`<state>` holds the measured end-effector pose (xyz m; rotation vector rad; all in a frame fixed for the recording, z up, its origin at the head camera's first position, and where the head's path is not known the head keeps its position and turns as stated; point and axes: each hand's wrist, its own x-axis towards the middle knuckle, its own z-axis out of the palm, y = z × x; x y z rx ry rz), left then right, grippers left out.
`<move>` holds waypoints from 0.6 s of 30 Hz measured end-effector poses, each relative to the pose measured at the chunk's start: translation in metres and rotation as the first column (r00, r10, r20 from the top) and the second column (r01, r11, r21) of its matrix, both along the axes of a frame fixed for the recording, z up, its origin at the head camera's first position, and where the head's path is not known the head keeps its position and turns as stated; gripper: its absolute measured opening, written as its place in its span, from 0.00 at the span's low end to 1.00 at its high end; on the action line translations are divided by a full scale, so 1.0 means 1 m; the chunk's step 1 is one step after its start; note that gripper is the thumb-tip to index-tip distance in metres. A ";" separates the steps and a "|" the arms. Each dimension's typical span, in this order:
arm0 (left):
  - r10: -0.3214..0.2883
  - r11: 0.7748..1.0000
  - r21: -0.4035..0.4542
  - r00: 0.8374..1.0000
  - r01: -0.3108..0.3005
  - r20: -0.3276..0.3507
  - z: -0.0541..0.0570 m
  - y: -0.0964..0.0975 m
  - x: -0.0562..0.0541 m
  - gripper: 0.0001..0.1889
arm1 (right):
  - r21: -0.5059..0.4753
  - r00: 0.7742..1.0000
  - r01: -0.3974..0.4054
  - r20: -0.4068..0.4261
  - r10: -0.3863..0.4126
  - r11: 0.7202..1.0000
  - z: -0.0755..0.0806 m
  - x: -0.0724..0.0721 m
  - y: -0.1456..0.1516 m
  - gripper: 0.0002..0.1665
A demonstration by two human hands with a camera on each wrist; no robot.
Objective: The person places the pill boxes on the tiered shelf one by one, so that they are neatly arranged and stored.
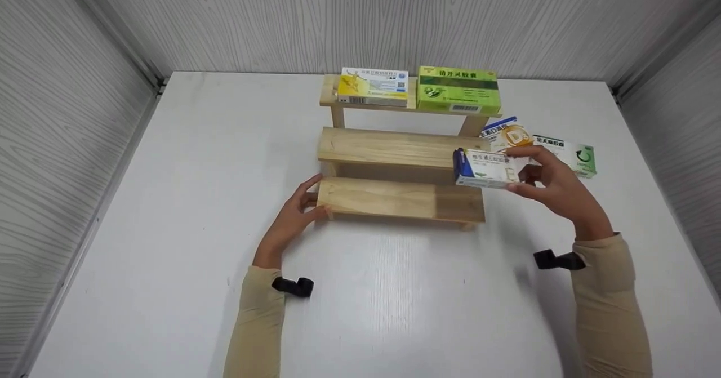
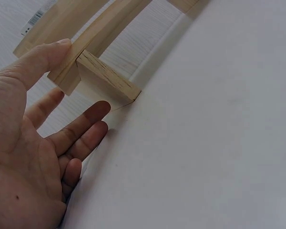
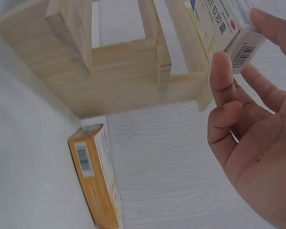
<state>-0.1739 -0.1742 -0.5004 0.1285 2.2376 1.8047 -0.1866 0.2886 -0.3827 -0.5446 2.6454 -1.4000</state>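
My right hand (image 1: 555,189) pinches a white and blue medicine box (image 1: 487,168) by its right end, between thumb and fingers. In the head view this box overlaps the right ends of the lower two steps of a three-step wooden rack (image 1: 388,147). Its barcode end (image 3: 243,50) faces my palm in the right wrist view. At the rack's left side, my left hand (image 1: 290,217) grips the end of the lowest step (image 2: 62,76) with thumb and index finger, the other fingers loosely extended. On the top step lie a yellow and white box (image 1: 373,87) and a green box (image 1: 459,90).
Right of the rack, on the white table (image 1: 366,310), lie an orange, blue and white box (image 1: 510,134) marked D3 and a white and green box (image 1: 586,158), both partly hidden behind my right hand and its box. Grey wood-grain panels (image 1: 360,23) enclose the table.
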 end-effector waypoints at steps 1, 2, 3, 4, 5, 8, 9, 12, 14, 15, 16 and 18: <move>0.000 1.000 0.002 1.000 0.000 0.007 0.002 0.001 0.000 0.39 | -0.016 1.000 0.002 0.004 -0.002 1.000 0.000 -0.001 -0.005 0.31; -0.002 1.000 0.004 1.000 0.002 0.013 0.006 0.001 0.001 0.39 | -0.037 1.000 0.001 0.006 -0.001 0.999 0.000 -0.003 -0.009 0.31; -0.004 1.000 0.005 1.000 0.004 0.016 0.010 0.002 0.003 0.39 | -0.053 1.000 -0.001 0.008 0.001 0.999 -0.001 -0.004 -0.014 0.30; -0.007 1.000 0.002 1.000 0.007 0.022 0.014 0.003 0.004 0.39 | -0.066 1.000 -0.002 0.011 0.003 0.998 -0.001 -0.005 -0.018 0.29; -0.009 1.000 0.001 1.000 0.009 0.026 0.018 0.003 0.005 0.39 | -0.077 1.000 -0.003 0.011 0.004 0.997 0.000 -0.006 -0.023 0.29; -0.006 1.000 -0.005 1.000 0.006 0.031 0.027 0.004 0.007 0.38 | -0.095 1.000 -0.010 0.002 0.010 0.995 0.001 -0.010 -0.037 0.28; -0.005 1.000 -0.006 0.999 0.005 0.032 0.028 0.004 0.008 0.38 | -0.096 1.000 -0.012 -0.006 0.011 0.995 0.001 -0.011 -0.042 0.28; -0.002 1.000 0.001 0.999 0.002 0.032 0.027 0.004 0.007 0.38 | -0.131 1.000 -0.022 -0.012 0.021 0.991 0.003 -0.014 -0.056 0.28; -0.002 1.000 0.007 1.000 0.002 0.028 0.020 0.003 0.005 0.38 | -0.174 1.000 -0.029 -0.008 0.028 0.984 0.005 -0.016 -0.065 0.27; -0.003 1.000 0.008 1.000 0.003 0.025 0.016 0.002 0.004 0.38 | -0.196 1.000 -0.030 0.000 0.030 0.980 0.006 -0.017 -0.069 0.27; -0.003 1.000 0.009 1.000 0.003 0.023 0.012 0.002 0.003 0.39 | -0.214 0.999 -0.030 0.006 0.032 0.976 0.007 -0.017 -0.074 0.26; -0.002 1.000 0.008 1.000 0.002 0.020 0.004 0.001 -0.001 0.39 | -0.230 0.999 -0.028 0.011 0.031 0.973 0.009 -0.019 -0.082 0.25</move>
